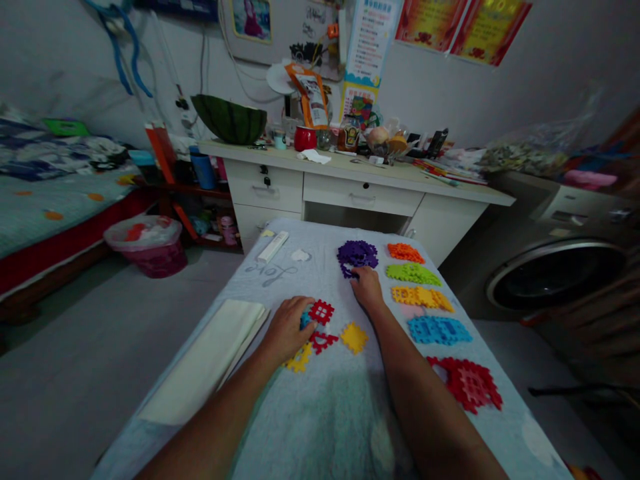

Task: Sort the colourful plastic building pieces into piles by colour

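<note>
My left hand (289, 328) is curled around a blue interlocking piece (305, 320) at the middle of the covered table. Touching that piece is a red windowed square (321, 312). A red piece with an opening (324, 342) lies just below, and a yellow toothed piece (300, 359) sits under the wrist side of this hand. My right hand (367, 288) reaches to the near edge of a purple pile of interlocking pieces (357, 255), its thumb and index finger closed on a purple piece there. Between my forearms lies a yellow square piece (355, 338).
Sorted piles run down the right side: orange (405, 252), green (414, 273), yellow (423, 297), blue (440, 329) and red (467, 383). A folded cream cloth (210, 360) and a white remote-like object (273, 247) lie left. Beyond stands a cluttered white desk (270, 177).
</note>
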Demonstrator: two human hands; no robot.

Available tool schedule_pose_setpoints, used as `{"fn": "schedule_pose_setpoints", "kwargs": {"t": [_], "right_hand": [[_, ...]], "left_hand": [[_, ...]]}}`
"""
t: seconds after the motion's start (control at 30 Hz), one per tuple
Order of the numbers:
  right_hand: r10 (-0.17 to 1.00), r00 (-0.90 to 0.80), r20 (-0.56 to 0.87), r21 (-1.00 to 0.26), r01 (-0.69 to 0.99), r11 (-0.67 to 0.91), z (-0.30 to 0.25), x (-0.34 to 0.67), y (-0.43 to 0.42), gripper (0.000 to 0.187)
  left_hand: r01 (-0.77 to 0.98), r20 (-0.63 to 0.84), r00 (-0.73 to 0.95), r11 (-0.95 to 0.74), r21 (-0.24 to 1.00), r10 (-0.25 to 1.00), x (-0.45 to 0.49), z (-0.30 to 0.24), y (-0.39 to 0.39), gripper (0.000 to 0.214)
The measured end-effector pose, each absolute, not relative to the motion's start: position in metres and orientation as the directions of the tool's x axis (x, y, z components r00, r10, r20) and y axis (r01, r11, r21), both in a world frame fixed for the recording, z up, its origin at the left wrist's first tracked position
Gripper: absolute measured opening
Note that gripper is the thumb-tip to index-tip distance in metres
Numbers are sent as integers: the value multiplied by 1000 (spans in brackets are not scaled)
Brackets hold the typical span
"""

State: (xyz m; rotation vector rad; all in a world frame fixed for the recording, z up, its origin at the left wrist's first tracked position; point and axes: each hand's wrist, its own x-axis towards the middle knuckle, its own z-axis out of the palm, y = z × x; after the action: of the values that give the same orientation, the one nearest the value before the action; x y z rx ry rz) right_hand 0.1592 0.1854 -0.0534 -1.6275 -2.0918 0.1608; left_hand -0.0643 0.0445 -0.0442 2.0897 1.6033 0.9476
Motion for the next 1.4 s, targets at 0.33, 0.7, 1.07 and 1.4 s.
{"fn": "schedule_pose_setpoints", "kwargs": {"t": [0.33, 0.7, 1.07, 1.4], "right_hand": [[948, -113, 298, -399, 887, 231, -47, 159, 192, 29], [938, 34, 346, -479, 866, 146, -49, 166, 210, 24], [923, -242, 300, -425, 832, 356, -29, 152, 187, 24], [752, -659, 8, -403, 687, 605, -7, 117, 109, 56]], "left_hand": [[712, 284, 152, -304, 633, 947, -63, -43, 45, 39], [718, 267, 156, -295, 631, 951, -64, -42, 44, 38], [767, 278, 163, -299, 568, 947, -65, -36, 44, 40], [827, 275, 165, -285, 485, 947, -72, -37, 43, 43]]}}
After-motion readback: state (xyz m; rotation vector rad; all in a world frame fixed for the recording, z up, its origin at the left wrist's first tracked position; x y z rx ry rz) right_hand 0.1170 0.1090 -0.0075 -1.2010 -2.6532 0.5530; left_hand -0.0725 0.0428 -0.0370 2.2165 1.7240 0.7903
